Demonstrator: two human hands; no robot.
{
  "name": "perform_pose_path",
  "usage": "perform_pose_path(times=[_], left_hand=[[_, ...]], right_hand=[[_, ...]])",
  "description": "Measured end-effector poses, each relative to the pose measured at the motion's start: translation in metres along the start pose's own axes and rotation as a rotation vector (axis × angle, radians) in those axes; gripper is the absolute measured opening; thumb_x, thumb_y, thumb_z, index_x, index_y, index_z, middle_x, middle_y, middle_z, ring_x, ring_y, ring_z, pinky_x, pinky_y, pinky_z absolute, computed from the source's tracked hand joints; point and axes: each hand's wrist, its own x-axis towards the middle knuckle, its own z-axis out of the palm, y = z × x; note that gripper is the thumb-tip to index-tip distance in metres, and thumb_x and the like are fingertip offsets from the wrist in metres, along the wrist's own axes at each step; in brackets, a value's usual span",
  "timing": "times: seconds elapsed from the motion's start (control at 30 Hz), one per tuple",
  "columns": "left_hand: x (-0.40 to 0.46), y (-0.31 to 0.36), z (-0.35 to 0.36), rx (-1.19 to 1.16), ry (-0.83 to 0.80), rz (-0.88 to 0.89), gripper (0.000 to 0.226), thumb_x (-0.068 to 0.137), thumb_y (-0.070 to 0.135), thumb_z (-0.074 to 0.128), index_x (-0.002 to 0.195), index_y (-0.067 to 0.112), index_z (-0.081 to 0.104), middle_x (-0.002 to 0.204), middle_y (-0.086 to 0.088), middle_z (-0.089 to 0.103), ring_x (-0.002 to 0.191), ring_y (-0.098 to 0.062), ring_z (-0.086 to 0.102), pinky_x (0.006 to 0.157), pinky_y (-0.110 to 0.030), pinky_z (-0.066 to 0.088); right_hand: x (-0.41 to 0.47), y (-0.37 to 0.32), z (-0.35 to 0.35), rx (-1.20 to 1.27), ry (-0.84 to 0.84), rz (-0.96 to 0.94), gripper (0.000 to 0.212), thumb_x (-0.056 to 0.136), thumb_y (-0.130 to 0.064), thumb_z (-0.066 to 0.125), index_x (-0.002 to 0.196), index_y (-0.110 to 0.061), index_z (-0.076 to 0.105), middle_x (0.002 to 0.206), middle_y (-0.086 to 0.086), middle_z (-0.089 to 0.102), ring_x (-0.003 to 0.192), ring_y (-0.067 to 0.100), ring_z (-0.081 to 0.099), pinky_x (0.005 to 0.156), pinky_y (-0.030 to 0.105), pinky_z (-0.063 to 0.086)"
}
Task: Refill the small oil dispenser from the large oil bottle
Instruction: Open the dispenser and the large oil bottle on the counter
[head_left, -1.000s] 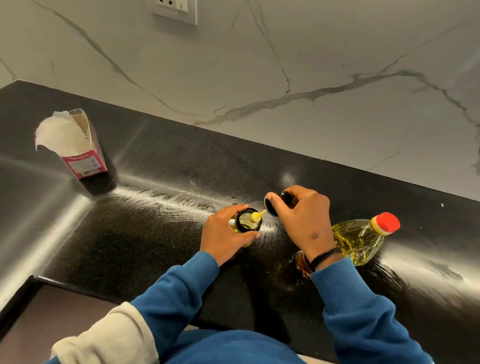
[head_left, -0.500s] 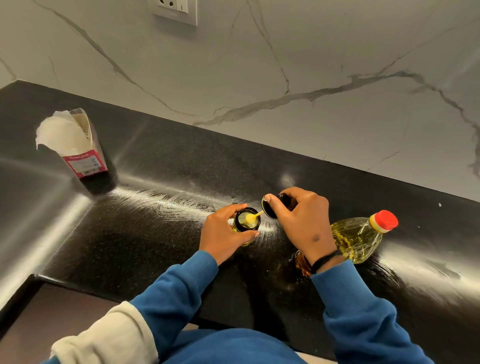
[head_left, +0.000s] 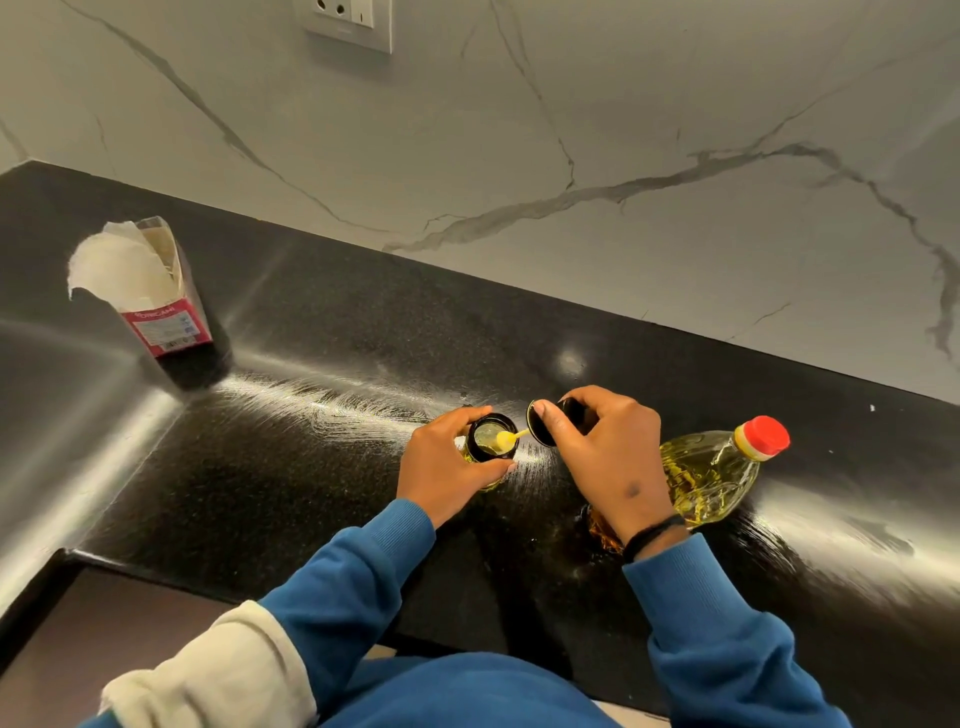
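Observation:
My left hand (head_left: 444, 467) grips the small oil dispenser (head_left: 485, 441), a little glass jar with a black rim, standing open on the black counter. My right hand (head_left: 602, 452) holds its black cap (head_left: 540, 423) tilted just right of the jar. A thin yellow applicator (head_left: 506, 439) sticks out from the cap, its tip over the jar's mouth. The large oil bottle (head_left: 711, 470), clear with yellow oil and a red cap, stands behind my right wrist, partly hidden by it.
An open carton (head_left: 156, 296) with white paper sticking out stands at the far left of the counter (head_left: 311, 467). A marble wall with a socket (head_left: 348, 21) rises behind. The counter's front edge steps down at lower left.
The cap's applicator tip has shifted slightly left, further over the jar's mouth. Both hands stay nearly in place.

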Motion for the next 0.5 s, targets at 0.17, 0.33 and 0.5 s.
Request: perform_pose_path(times=[0.17, 0.33, 0.5], left_hand=[[0.004, 0.003, -0.008, 0.04, -0.119, -0.028, 0.098, 0.057, 0.054, 0.094, 0.144, 0.032, 0.054, 0.14, 0.009, 0.062, 0.132, -0.01, 0.054, 0.113, -0.037, 0.045], [-0.007, 0.027, -0.018, 0.065, 0.009, 0.098, 0.079, 0.072, 0.064, 0.079, 0.138, 0.028, 0.058, 0.136, 0.007, 0.061, 0.127, -0.01, 0.053, 0.107, -0.037, 0.047], [-0.021, 0.071, -0.017, -0.36, -0.042, -0.04, 0.02, 0.086, 0.035, 0.078, 0.097, 0.019, 0.075, 0.085, 0.002, 0.077, 0.076, -0.014, 0.075, 0.073, -0.045, 0.064]], right_hand=[[-0.009, 0.001, -0.008, 0.114, 0.091, 0.086, 0.021, 0.087, -0.038, 0.073, 0.088, -0.017, 0.072, 0.075, -0.01, 0.067, 0.071, 0.001, 0.062, 0.062, 0.012, 0.049], [-0.026, 0.01, -0.015, 0.267, 0.212, 0.161, 0.016, 0.086, -0.036, 0.075, 0.089, -0.024, 0.065, 0.074, -0.006, 0.069, 0.064, 0.013, 0.069, 0.058, 0.04, 0.059], [-0.046, 0.017, -0.012, 0.482, 0.306, 0.272, 0.018, 0.081, -0.031, 0.08, 0.083, -0.026, 0.063, 0.075, 0.002, 0.072, 0.068, 0.021, 0.073, 0.061, 0.05, 0.06]])
